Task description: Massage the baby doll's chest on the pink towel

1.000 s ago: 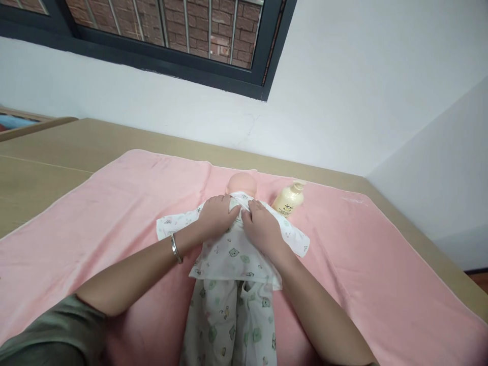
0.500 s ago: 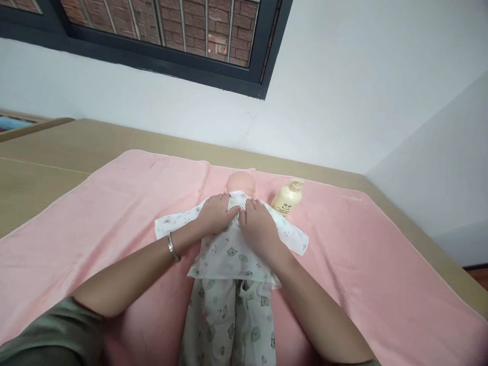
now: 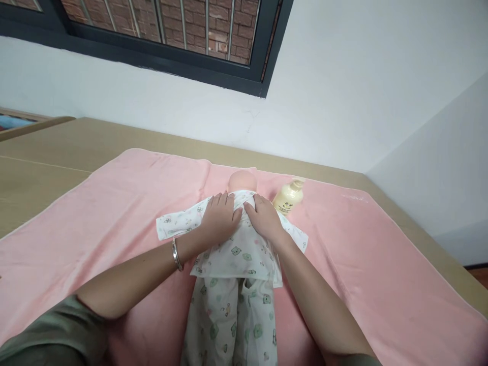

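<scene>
While the doll is lying on the pink towel, its soft, light shirt is being pressed w/ left hand & right hand, fingers flat, slightly apart; collar looks best to grip.

My left hand and my right hand lying flat on the printed shirt of a doll, fingers near its collar, doll lying on a pink towel, cream bottle sitting just beside its head.
</scene>
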Available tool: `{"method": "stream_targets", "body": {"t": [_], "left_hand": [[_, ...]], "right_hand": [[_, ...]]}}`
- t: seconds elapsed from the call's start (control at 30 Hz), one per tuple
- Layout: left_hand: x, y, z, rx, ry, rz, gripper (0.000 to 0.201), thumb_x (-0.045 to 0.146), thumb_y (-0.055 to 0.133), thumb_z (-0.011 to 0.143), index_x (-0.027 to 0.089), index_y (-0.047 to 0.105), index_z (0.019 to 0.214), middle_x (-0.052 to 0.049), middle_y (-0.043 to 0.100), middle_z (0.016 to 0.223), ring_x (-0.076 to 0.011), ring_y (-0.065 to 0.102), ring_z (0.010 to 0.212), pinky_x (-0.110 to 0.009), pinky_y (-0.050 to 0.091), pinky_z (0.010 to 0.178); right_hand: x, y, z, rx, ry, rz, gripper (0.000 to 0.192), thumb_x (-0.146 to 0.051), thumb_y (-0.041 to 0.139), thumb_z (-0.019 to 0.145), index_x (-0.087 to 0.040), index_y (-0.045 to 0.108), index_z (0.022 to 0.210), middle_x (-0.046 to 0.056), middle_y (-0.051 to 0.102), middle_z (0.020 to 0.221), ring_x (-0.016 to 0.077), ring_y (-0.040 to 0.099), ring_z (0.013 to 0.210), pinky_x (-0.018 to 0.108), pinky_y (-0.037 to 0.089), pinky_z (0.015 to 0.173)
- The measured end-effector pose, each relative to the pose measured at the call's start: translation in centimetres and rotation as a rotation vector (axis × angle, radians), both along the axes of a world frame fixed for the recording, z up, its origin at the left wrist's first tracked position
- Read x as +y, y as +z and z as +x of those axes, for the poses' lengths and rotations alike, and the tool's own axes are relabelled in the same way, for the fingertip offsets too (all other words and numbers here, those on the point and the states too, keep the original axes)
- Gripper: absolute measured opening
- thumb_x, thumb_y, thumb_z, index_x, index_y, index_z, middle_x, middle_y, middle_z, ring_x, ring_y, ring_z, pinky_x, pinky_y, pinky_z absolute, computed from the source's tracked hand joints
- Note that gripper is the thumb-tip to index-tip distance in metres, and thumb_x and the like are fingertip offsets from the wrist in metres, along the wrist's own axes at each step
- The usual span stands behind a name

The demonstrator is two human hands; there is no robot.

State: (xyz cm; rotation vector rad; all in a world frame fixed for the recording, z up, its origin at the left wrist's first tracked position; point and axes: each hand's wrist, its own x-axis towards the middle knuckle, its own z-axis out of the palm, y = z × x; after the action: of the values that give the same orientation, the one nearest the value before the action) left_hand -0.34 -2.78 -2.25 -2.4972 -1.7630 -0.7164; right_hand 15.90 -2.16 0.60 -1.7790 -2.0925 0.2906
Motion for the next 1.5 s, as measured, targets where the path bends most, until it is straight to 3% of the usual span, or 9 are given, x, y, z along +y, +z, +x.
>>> {"method": "stream_targets", "body": {"t": [0.5, 0.77, 0.9, 1.0, 1.17, 1.33, 1.5], "left_hand": [[-0.7, -0.1, 0.3, 0.004, 0.015, 0.024, 0.048, 0.032, 0.034, 0.103, 0.006, 0.052, 0.14, -0.024, 0.062, 0.136, -0.037, 0.054, 0.131, -0.054, 0.042, 0.111], [-1.4, 0.0, 0.4, 0.05, -0.019, 0.054, 0.05, 0.03, 0.032, 0.102, 0.002, 0.049, 0.141, -0.028, 0.057, 0.142, -0.0391, 0.049, 0.136, -0.056, 0.04, 0.113], [-0.7, 0.8, -0.1, 0.02, -0.035, -0.011, 0.039, 0.028, 0.038, 0.099, 0.008, 0.058, 0.126, -0.023, 0.065, 0.127, -0.0356, 0.059, 0.121, -0.051, 0.046, 0.106], [0.4, 1.6, -0.6, -0.025, -0.061, -0.12, 0.028, 0.029, 0.04, 0.097, 0.015, 0.062, 0.108, -0.017, 0.071, 0.11, -0.0322, 0.065, 0.105, -0.047, 0.05, 0.097], [2.0, 2.2, -1.2, -0.088, -0.063, -0.25, 0.023, 0.033, 0.041, 0.095, 0.019, 0.061, 0.095, -0.012, 0.073, 0.099, -0.0296, 0.068, 0.094, -0.044, 0.052, 0.085], [0.3, 1.2, -0.4, 0.004, -0.061, -0.105, 0.036, 0.03, 0.037, 0.099, 0.012, 0.062, 0.116, -0.02, 0.07, 0.118, -0.0339, 0.064, 0.113, -0.05, 0.049, 0.1], [-1.7, -0.2, 0.6, 0.058, -0.011, 0.073, 0.052, 0.029, 0.033, 0.103, 0.0, 0.047, 0.143, -0.028, 0.054, 0.147, -0.0397, 0.047, 0.14, -0.056, 0.038, 0.116]], "right_hand": [[-0.1, 0.1, 0.0, 0.023, -0.003, 0.001, 0.039, -0.039, 0.041, 0.105, -0.012, 0.065, 0.122, 0.018, 0.07, 0.127, 0.0286, 0.062, 0.118, 0.037, 0.043, 0.101], [0.4, 0.5, 1.2, 0.025, 0.089, -0.041, 0.036, -0.045, 0.042, 0.105, -0.018, 0.064, 0.112, 0.013, 0.073, 0.117, 0.0262, 0.066, 0.106, 0.034, 0.047, 0.089], [-0.3, 0.8, 0.5, -0.066, 0.053, -0.012, 0.04, -0.04, 0.039, 0.107, -0.012, 0.064, 0.123, 0.018, 0.07, 0.126, 0.0289, 0.063, 0.12, 0.039, 0.045, 0.103], [-1.7, 0.9, -0.9, -0.165, 0.013, 0.011, 0.048, -0.034, 0.035, 0.107, -0.006, 0.056, 0.141, 0.023, 0.06, 0.146, 0.0318, 0.051, 0.14, 0.044, 0.035, 0.117], [-3.6, 1.3, -2.8, -0.234, -0.017, -0.03, 0.056, -0.029, 0.031, 0.107, 0.003, 0.044, 0.15, 0.029, 0.049, 0.155, 0.0344, 0.04, 0.151, 0.047, 0.028, 0.124], [-2.3, 2.1, -1.1, -0.102, 0.04, -0.116, 0.048, -0.033, 0.037, 0.105, -0.009, 0.055, 0.142, 0.022, 0.054, 0.153, 0.032, 0.045, 0.147, 0.044, 0.036, 0.117], [-0.5, 1.9, 0.6, -0.031, 0.052, -0.143, 0.045, -0.045, 0.044, 0.103, -0.013, 0.062, 0.129, 0.018, 0.065, 0.138, 0.0319, 0.058, 0.13, 0.042, 0.042, 0.107]]}}
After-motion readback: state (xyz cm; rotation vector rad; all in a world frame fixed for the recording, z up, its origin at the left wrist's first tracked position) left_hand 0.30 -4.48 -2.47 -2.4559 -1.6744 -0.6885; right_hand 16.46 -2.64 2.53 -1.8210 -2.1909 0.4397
